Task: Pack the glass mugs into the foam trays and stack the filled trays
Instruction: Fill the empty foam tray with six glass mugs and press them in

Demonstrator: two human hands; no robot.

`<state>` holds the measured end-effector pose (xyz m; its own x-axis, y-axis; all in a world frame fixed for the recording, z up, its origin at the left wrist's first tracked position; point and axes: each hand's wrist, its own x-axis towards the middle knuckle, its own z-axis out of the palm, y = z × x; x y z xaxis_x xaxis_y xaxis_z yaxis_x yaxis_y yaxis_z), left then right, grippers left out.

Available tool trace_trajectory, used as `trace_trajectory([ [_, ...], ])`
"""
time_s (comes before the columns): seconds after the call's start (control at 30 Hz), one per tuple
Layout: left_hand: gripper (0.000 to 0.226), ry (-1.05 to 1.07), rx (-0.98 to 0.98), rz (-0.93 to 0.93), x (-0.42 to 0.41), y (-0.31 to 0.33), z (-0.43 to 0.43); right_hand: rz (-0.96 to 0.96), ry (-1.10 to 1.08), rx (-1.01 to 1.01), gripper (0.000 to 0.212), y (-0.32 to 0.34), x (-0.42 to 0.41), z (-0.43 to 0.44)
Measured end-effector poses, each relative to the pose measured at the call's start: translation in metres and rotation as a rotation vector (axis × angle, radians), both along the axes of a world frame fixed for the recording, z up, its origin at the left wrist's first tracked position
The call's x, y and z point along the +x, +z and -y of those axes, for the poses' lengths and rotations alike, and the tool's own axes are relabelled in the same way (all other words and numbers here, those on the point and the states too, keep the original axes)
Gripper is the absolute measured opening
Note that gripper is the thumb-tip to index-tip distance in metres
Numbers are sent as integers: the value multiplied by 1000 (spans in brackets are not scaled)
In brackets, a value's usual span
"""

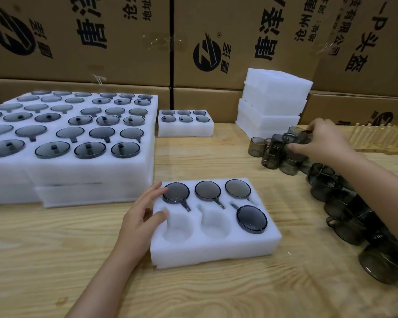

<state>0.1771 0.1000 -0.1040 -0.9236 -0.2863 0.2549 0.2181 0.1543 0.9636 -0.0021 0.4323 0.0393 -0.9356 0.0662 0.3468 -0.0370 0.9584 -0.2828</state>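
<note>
Honestly, the right hand (319,141) is pinching a mug (294,133) out of that crowded loose bunch (274,154), so its neighbours could clink or tip. Left hand (143,216) rests loose-fingered on the foam tray (216,253), four pockets filled, two empty.

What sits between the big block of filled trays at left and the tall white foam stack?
In the head view, one small foam tray holding six mugs stands on the table between the filled trays and the foam stack.
</note>
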Motion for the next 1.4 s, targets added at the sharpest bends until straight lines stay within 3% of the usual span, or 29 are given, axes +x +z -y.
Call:
trace_trajectory([
  [0.3, 45, -10, 1, -4, 1, 2, 0, 167, 480, -54, 33, -14, 115, 103],
  [0.53, 50, -17, -9, -15, 0, 2, -1, 215, 557, -62, 29, -40, 144, 130],
  [0.8, 47, -18, -22, -10, -1, 0, 0, -24, 402, 188, 32, -54, 150, 145],
  [0.9, 44, -18, -34, -19, -1, 0, 0, -209, 401, 298, 31, -61, 154, 153],
  [1.03, 48, -12, -34, -13, 0, 0, -1, -312, 393, 325, 30, -68, 156, 159],
  [1.1, 48, -13, -29, -11, -1, 0, -1, -259, 413, 352, 36, -77, 153, 157],
  [1.27, 49, -7, -31, -21, 0, 2, -2, 206, 717, 280, 71, -83, 143, 142],
  [1.4, 50, 2, -48, -22, 0, 1, -1, 402, 752, 263, 79, -81, 132, 142],
])
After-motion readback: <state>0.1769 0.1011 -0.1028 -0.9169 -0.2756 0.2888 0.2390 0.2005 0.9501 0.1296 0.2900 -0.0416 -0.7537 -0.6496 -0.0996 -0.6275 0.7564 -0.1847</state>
